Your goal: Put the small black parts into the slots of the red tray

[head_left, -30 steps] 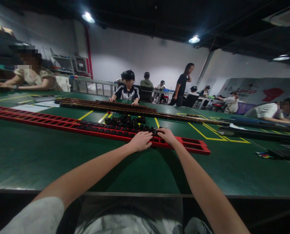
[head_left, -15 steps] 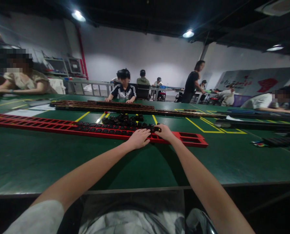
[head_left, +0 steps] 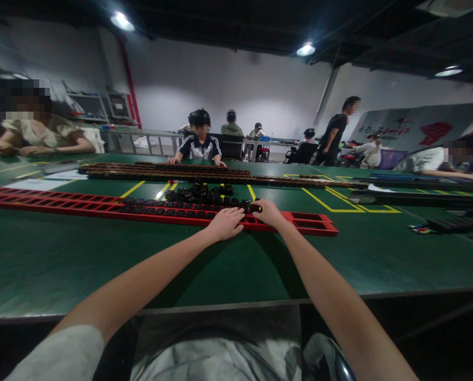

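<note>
A long red frame (head_left: 315, 224) with two rows of rectangular openings lies across the table in front of me. Black square parts (head_left: 157, 209) fill several openings along its middle. My left hand (head_left: 226, 223) rests on the frame, its fingers stretched out flat over the near rail. Just to its right, my right hand (head_left: 268, 213) pinches a small black part (head_left: 256, 208) with a yellow spot, at the frame's far side. Behind the frame sits a loose pile of black parts (head_left: 198, 193). The part's exact kind is too small to make out.
Behind the pile lies a stack of long dark brown strips (head_left: 160, 172). More dark bars (head_left: 415, 199) and a bundle with coloured wire ends (head_left: 422, 229) lie at the right. White paper (head_left: 33, 184) is at the left. A person (head_left: 199, 140) sits across the green table (head_left: 101, 264).
Both hands stay almost in place, the right still pinching the small black part. In the background, a standing person in black has moved to the right. The view has shifted slightly.
</note>
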The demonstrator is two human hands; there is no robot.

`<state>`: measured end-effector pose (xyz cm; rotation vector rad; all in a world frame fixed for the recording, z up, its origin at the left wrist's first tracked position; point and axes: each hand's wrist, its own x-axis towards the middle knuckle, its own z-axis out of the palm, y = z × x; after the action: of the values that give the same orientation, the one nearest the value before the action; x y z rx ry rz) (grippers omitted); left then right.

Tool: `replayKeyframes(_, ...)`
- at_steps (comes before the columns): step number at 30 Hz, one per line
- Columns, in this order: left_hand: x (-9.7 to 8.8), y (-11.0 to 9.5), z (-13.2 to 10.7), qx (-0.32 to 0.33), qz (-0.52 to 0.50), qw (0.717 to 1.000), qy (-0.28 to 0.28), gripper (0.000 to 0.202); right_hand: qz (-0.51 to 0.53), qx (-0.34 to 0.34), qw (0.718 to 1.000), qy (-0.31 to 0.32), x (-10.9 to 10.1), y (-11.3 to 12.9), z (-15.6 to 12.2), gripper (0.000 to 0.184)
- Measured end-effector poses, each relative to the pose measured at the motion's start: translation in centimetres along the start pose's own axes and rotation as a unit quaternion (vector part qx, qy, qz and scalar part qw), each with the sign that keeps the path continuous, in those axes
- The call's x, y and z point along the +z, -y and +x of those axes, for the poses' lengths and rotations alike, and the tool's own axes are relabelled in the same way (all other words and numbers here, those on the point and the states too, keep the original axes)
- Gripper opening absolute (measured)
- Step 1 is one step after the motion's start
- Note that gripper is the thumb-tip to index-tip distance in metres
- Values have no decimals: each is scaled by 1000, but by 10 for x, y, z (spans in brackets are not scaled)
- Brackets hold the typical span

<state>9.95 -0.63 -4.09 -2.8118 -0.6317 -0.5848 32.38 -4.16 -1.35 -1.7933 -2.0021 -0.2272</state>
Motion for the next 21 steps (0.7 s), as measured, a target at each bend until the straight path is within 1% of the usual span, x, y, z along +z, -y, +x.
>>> replayKeyframes(3, -1, 0, 0, 4, -2, 1000, 0, 47, -47, -4, 999, 5, -1, 2, 0, 38)
replayKeyframes(6, -2, -1, -1, 14, -5, 1000, -2, 42, -58, -8, 998, 5, -1, 1, 0, 36)
replayKeyframes(11, -3, -2, -1, 21, -14, 1000, -10, 38, 9, 7, 1000, 9, 3, -5, 2, 31)
replayKeyframes(14, -3, -2, -1, 20, -17, 1000, -14, 31, 38, 7, 999, 10, 4, -7, 3, 32)
replayKeyframes(17, -4, -1, 0, 21, -17, 1000, -16, 28, 45, 27, 998, 20, 3, -6, 4, 34)
replayKeyframes(21, -6, -2, -1, 21, -16, 999, -21, 29, 39, 88, 995, 29, 2, -5, 5, 34)
